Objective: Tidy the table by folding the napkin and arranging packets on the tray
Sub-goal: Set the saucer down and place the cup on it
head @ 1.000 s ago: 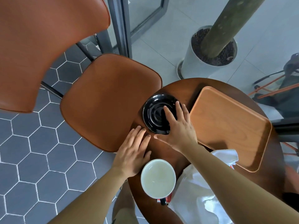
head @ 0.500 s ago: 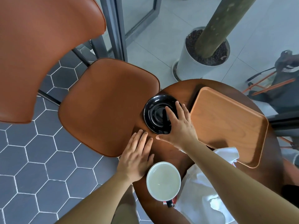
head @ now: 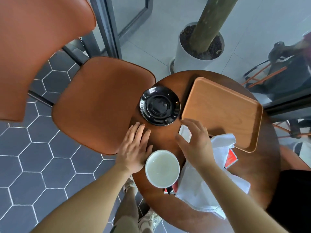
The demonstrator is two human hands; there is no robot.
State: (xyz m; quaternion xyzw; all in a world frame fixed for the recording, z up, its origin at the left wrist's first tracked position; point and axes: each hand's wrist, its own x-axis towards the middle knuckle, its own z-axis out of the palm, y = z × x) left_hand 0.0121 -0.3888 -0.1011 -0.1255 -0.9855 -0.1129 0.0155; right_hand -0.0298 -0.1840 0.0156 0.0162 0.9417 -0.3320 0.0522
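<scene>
A wooden tray (head: 220, 106) lies bare on the right of the round table (head: 262, 174). A crumpled white napkin (head: 198, 190) lies near me, partly under my right forearm. One red packet (head: 231, 159) pokes from its folds, and another red packet (head: 175, 186) shows beneath the cup. A small white packet (head: 184, 132) lies beside the tray's near corner. My right hand (head: 196, 143) hovers over it with fingers spread and slightly bent; no grip shows. My left hand (head: 135, 146) rests flat on the table's left edge.
A black saucer (head: 159, 105) sits left of the tray. A white cup (head: 162, 168) stands between my hands. An orange chair (head: 101, 105) is pushed against the table's left side. A potted trunk (head: 198, 47) stands behind the table.
My right hand has come off the black saucer and moved back and to the right, over the white packet. My left hand has stayed on the table edge.
</scene>
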